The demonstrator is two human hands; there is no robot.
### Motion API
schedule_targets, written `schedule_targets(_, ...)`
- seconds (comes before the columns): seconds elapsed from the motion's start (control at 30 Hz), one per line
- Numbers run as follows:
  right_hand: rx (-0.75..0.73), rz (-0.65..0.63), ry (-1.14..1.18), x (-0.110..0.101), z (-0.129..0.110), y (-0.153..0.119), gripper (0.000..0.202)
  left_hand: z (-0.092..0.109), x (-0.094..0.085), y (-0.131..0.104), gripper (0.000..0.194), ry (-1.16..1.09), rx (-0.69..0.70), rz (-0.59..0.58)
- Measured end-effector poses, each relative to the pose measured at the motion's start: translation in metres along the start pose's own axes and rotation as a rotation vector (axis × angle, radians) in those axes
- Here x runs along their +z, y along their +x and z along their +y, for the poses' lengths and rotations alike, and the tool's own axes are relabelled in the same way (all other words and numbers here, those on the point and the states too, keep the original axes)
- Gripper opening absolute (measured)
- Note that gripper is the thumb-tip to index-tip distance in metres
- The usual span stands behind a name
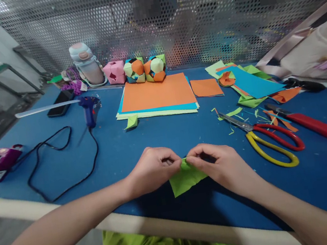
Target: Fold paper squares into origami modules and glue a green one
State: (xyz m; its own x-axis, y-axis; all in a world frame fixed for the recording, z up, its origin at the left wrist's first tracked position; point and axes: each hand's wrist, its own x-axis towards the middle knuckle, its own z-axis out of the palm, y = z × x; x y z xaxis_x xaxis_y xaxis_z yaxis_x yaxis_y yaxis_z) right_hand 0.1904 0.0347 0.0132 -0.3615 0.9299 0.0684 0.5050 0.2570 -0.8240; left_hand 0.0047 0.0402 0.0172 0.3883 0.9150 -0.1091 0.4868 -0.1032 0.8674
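Both my hands pinch the upper edge of a green sheet of paper (187,178) just above the blue table. My left hand (156,167) grips it with thumb and forefinger at the left of that edge. A short distance to the right, my right hand (217,161) holds the same edge and covers part of the paper's right side. Beyond the hands lies a small folded piece of light green paper (132,122). It rests in front of a stack of coloured paper with an orange sheet (157,92) on top.
Scissors (248,127) with red and yellow handles and a red-handled cutter (316,125) lie right, among paper scraps. A blue glue gun (88,109) stands left, its black cord (65,187) looping over the table. Behind are paper balls (155,69), a bottle (87,64) and a phone (59,103).
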Motion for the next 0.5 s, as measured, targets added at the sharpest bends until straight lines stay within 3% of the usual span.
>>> schedule_targets(0.2, 0.002, -0.053, -0.028, 0.005, 0.002, 0.001, 0.018, -0.004, 0.002, -0.001, 0.016, 0.164, 0.254, 0.072)
schedule_targets(0.4, -0.181, -0.006, -0.068, 0.009, 0.009, 0.0, 0.018, -0.002, 0.003, 0.001, 0.011, 0.094, 0.094, -0.015)
schedule_targets(0.5, -0.206, -0.012, -0.047, 0.009, 0.01, 0.0, 0.018, 0.0, 0.002, 0.001, 0.012, 0.134, 0.064, -0.016)
